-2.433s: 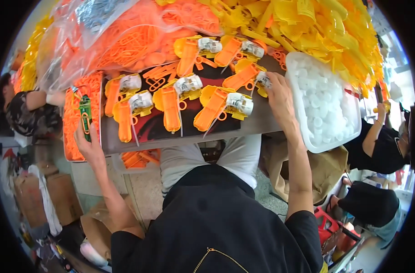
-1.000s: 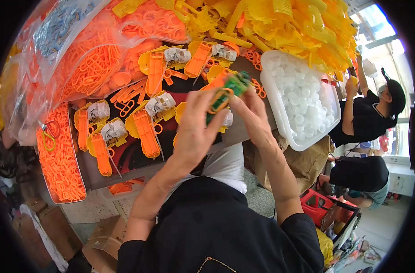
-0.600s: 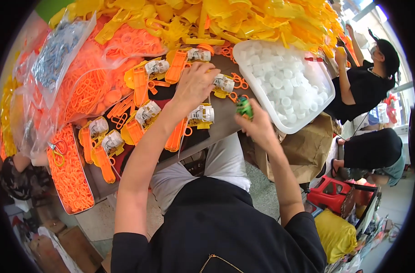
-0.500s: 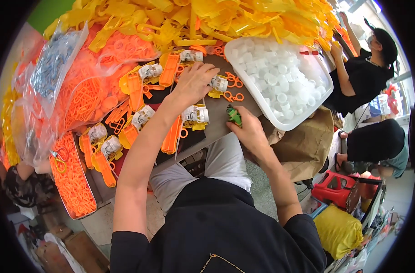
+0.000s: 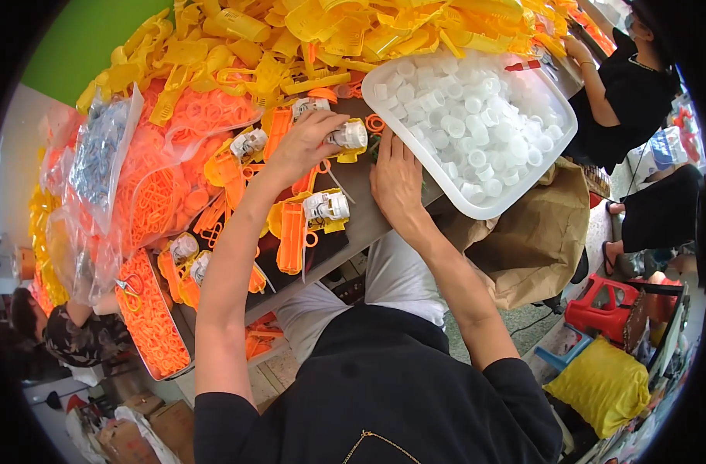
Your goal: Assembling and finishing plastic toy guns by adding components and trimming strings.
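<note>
The right hand [image 5: 399, 182], its hold unclear, has moved to one o'clock, apparently leaving the left hand [image 5: 306, 147] alone gripping the white-ended assembly [image 5: 351, 134] at twelve.

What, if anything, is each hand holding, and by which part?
The left hand seems to hold an assembly by its white drum. The right hand lies palm down; whether it holds anything cannot be told.

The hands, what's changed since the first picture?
The left hand moved right, gave the right hand the green tool and took hold of a yellow-and-white piece. The right hand let that piece go and is beside the white tub; the tool isn't clearly visible. The tub stayed put.
</note>
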`<state>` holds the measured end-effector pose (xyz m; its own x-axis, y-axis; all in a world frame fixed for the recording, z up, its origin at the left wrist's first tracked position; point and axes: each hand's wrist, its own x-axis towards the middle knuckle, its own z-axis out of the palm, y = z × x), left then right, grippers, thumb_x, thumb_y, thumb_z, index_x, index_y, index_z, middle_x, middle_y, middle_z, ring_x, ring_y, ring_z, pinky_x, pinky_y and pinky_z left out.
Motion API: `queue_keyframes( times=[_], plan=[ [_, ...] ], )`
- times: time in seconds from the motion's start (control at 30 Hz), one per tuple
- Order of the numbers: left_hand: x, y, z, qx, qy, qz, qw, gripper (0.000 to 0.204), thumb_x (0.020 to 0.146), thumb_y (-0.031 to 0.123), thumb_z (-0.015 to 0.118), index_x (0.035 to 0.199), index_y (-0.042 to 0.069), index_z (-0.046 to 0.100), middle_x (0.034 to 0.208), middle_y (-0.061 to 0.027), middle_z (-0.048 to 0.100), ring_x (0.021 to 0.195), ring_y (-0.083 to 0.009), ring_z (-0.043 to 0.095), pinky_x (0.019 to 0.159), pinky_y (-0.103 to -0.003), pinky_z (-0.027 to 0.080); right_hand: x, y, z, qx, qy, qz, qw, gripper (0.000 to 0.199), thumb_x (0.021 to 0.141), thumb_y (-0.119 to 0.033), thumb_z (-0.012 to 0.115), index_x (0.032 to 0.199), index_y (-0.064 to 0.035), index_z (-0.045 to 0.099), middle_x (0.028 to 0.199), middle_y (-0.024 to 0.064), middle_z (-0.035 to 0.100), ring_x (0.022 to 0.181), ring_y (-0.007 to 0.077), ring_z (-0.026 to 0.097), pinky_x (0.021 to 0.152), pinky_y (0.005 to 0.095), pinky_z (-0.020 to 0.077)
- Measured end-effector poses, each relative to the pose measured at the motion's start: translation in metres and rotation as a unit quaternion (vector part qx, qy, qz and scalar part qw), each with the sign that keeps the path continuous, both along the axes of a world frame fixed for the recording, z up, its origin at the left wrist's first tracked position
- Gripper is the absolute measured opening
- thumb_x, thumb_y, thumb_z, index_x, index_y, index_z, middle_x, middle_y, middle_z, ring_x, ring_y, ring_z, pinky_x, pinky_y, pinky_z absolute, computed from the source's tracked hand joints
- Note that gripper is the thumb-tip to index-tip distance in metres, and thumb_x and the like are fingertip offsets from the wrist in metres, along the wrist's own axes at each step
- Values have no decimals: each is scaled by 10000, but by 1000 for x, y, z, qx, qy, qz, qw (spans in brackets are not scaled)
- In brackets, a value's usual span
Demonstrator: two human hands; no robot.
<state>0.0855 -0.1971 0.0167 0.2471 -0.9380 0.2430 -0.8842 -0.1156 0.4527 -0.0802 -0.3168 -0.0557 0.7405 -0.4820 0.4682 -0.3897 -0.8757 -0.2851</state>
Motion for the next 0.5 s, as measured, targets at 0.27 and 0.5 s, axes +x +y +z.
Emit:
queue_keyframes(
  times=[0.27, 0.5],
  plan=[
    [0, 27, 38, -83, 79, 24, 993, 559, 866, 7, 710, 1400, 29, 543, 1370, -122, 546, 1313, -257, 508, 1111, -364, 410, 4, 19, 53, 257, -180, 161, 936, 905, 812, -75, 778, 1552, 0, 264, 1460, 218, 442, 1290, 343, 499, 1049, 411, 448],
    [11, 18, 61, -160, 342, 8, 926, 574, 922, -72, 625, 1464, 15, 458, 1385, -114, 569, 1293, -192, 552, 1065, -333, 473, 43, 1, 98, 491, -238, 299, 783, 789, 794, -277, 872, 1424, -47, 456, 1228, 45, 624, 1088, 149, 600, 895, 309, 524]
  ],
)
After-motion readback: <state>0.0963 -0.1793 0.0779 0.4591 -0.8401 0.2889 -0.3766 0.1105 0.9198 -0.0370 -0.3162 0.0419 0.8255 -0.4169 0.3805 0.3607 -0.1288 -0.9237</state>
